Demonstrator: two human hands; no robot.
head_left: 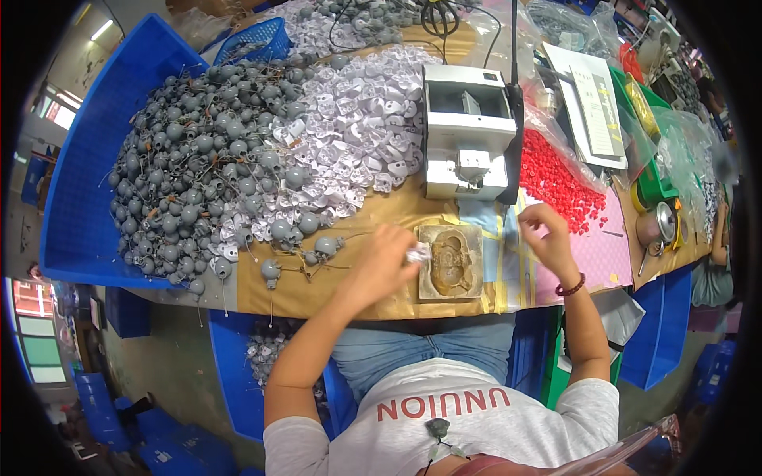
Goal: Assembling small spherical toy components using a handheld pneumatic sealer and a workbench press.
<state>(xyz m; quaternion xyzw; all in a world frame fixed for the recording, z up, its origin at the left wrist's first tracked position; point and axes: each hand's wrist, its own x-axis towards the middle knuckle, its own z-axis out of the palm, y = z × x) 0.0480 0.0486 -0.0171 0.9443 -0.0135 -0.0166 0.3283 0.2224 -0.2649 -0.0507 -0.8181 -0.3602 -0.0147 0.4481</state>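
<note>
The left hand point(387, 255) pinches a small, glossy whitish piece point(418, 253). Just right of it sits a squarish tan block point(449, 266) with a rounded brown hollow. The right hand point(549, 239) curls, its grip unclear; beyond it lie red bits point(558, 176).

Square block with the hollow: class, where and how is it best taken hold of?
Probably by its outer left and right sides, coming in from both: the block lies flat, its hollow facing up, with straight, opposite edges.
</note>
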